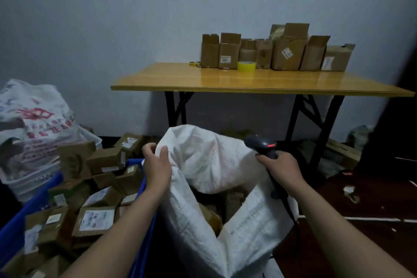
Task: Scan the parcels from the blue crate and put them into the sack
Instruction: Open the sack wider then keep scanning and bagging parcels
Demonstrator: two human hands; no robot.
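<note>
A white woven sack (209,160) stands open in front of me, with brown parcels (209,216) dimly visible inside. My left hand (156,167) pinches the sack's left rim. My right hand (283,168) grips a dark barcode scanner (262,144) by its handle at the sack's right rim; a red light glows on the scanner's head. To the left, the blue crate (144,216) is heaped with several cardboard parcels (96,220) that carry white labels.
A yellow folding table (225,79) stands against the wall with several open cardboard boxes (286,52), a yellow tape roll (246,67) and a yellow tool. A printed white bag (33,124) sits at the far left. Dark floor with white lines lies to the right.
</note>
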